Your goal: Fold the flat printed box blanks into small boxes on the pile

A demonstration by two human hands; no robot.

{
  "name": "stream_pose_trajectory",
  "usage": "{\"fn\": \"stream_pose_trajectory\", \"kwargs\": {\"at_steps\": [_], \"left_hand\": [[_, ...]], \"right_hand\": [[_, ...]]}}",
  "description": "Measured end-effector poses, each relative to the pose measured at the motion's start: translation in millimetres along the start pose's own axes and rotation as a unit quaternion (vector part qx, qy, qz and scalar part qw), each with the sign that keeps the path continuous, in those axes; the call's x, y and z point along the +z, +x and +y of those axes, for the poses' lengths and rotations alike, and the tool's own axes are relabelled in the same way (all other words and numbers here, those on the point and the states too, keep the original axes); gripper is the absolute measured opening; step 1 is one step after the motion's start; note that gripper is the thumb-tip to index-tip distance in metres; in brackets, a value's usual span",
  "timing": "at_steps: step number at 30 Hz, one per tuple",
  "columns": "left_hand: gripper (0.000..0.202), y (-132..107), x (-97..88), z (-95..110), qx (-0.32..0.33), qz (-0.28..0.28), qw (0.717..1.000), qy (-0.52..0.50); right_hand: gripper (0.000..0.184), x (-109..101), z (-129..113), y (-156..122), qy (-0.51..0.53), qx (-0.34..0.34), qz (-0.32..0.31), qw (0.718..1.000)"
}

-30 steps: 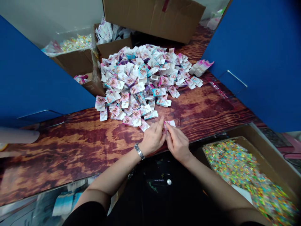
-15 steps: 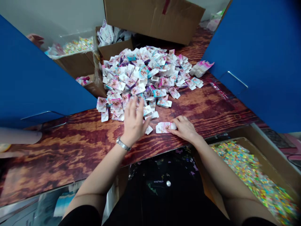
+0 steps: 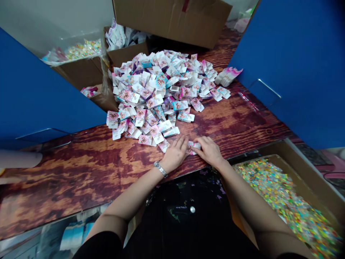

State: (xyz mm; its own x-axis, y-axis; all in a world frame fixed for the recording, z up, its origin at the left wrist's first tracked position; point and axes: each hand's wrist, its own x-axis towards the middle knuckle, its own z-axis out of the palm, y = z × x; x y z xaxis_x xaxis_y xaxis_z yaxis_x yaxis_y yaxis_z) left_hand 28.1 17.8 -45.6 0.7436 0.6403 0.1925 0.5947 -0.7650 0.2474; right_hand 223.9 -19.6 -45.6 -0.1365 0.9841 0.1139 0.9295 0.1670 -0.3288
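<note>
A large heap of small white, pink and teal printed cards (image 3: 156, 93) lies on the wooden table (image 3: 81, 172). At its front edge, a small folded card (image 3: 194, 146) sits between my hands. My right hand (image 3: 208, 151) presses its fingertips onto that card. My left hand (image 3: 175, 154), with a silver wristwatch (image 3: 160, 169), rests flat with fingers apart, right beside the card and close to the heap's front cards. The card's lower part is partly hidden by my fingers.
A cardboard tray of colourful small pieces (image 3: 283, 201) stands at lower right. Blue panels (image 3: 291, 72) flank the table. Cardboard boxes (image 3: 172, 18) stand behind the heap, and a neat stack of cards (image 3: 228, 76) lies to its right. Another person's forearm (image 3: 18, 159) enters at left.
My left hand has come down from over the heap's front edge to lie beside the card. My right hand has closed in on the card, and the two hands now nearly meet.
</note>
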Motion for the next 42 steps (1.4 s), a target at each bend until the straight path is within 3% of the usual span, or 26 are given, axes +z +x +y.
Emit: {"fn": "stream_pose_trajectory", "kwargs": {"at_steps": [6,12,19,22,26,31,35,39,42], "left_hand": [[0.049,-4,3.2,1,0.022,0.019,1.0,0.012],[0.042,-9,-6.6,4,0.037,0.011,0.997,0.063],[0.043,-11,-9.2,1,0.053,0.008,0.997,0.056],[0.043,-12,-8.7,1,0.048,0.015,0.996,0.073],[0.044,-12,-13.1,4,0.049,0.045,0.995,0.077],[0.041,-10,-18.7,5,0.049,0.061,0.997,0.008],[0.033,-11,-19.6,3,-0.006,0.105,0.993,-0.058],[0.051,-10,-27.2,6,-0.075,0.135,0.977,-0.146],[0.058,-8,-34.6,10,-0.094,0.123,0.971,-0.18]], "right_hand": [[0.024,-2,-2,3,0.001,0.008,-0.021,1.0],[0.024,0,-2,-1,0.035,0.013,0.017,0.999],[0.021,-1,-6,-5,0.028,-0.007,0.028,0.999],[0.017,-6,-12,-7,0.115,0.004,0.039,0.993],[0.015,-14,-21,-6,0.274,0.057,0.047,0.959],[0.02,-19,-30,-6,0.356,0.091,0.051,0.929],[0.027,-22,-38,-13,0.318,0.066,0.134,0.936],[0.021,-20,-45,-20,0.197,-0.041,0.249,0.947],[0.025,-17,-48,-22,0.147,-0.096,0.264,0.948]]}}
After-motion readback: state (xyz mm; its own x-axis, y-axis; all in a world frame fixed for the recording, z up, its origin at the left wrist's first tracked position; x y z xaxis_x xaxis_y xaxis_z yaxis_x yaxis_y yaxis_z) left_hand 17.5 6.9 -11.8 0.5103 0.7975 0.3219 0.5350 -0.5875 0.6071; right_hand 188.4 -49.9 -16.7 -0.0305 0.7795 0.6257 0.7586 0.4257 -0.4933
